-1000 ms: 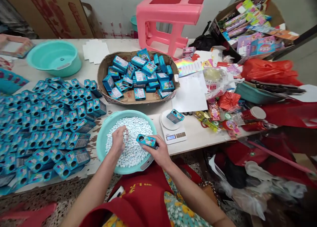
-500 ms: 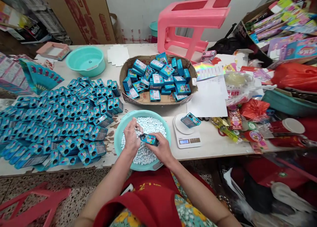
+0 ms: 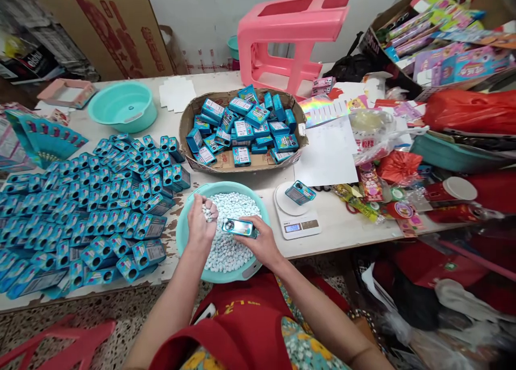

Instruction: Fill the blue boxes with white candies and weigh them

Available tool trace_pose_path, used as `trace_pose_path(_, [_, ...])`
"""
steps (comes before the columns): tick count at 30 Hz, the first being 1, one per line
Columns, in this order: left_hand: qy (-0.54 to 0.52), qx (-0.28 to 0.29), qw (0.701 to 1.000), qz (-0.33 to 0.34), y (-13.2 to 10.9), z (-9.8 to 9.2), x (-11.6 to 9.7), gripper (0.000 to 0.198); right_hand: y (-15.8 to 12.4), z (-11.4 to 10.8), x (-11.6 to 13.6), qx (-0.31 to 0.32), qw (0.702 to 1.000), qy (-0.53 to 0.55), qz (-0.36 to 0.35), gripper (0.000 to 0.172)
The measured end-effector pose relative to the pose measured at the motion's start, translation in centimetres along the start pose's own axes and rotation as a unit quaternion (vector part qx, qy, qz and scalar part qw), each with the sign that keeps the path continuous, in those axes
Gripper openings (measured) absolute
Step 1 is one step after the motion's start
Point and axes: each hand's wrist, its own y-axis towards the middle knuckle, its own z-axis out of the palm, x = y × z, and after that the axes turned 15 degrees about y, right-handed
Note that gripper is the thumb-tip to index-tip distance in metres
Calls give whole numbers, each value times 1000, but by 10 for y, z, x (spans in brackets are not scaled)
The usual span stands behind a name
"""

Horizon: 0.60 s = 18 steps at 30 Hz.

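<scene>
My left hand [image 3: 200,226] is cupped around several small white candies [image 3: 208,213], palm turned up, over the left part of a turquoise basin [image 3: 182,235]. A deep layer of pale candies [image 3: 226,251] fills that basin. Between the fingers and thumb of my right hand [image 3: 264,243] is a small blue candy box [image 3: 241,227], lying tilted with its round opening towards my left hand. Something pale shows in the opening. A gap separates the box from my left hand. Right of the basin, another blue box [image 3: 300,192] rests on a white kitchen scale [image 3: 300,226].
Rows of open blue boxes [image 3: 97,198] cover the table's left side. Behind the basin stands a cardboard tray [image 3: 237,168] of blue boxes. An empty turquoise basin [image 3: 123,109], a pink stool [image 3: 292,31], a white sheet [image 3: 326,157] and packaging clutter lie farther off.
My left hand has drawn back from the box's opening and turned its palm up, showing candies. My right hand has tipped the box so its narrow side faces up. The view has shifted slightly.
</scene>
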Motion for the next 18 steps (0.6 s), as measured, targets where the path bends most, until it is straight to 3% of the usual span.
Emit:
trace_pose_path(3, [184,-13,982,38,14,-17,17,31,-2,-8,2,-13,999,43,18,38])
trace_pose_path(6, [433,5,894,115,24,-28,39,21,0,-12,-1,-25,998,50,25,38])
trace_pose_path(8, [507,22,847,158,28,-31,48,19,1,-15,-2,-30,998,56,30,39])
trace_pose_path(10, [498,3,853,157,32,-31,51,19,-1,-19,0,-34,996,70,41,40])
trace_pose_path(12, [405,-40,910,73,39,-32,49,21,-6,-27,6,-44,993,89,57,41])
trace_pose_path(14, [259,-54,962,-73,46,-35,45,23,-12,-37,11,-60,990,109,72,41])
trace_pose_path(16, [150,-17,968,-201,52,-38,42,24,-19,-49,15,-80,985,125,83,41])
trace_pose_path(18, [116,48,952,-278,52,-37,39,22,-24,-63,18,-103,981,136,88,40])
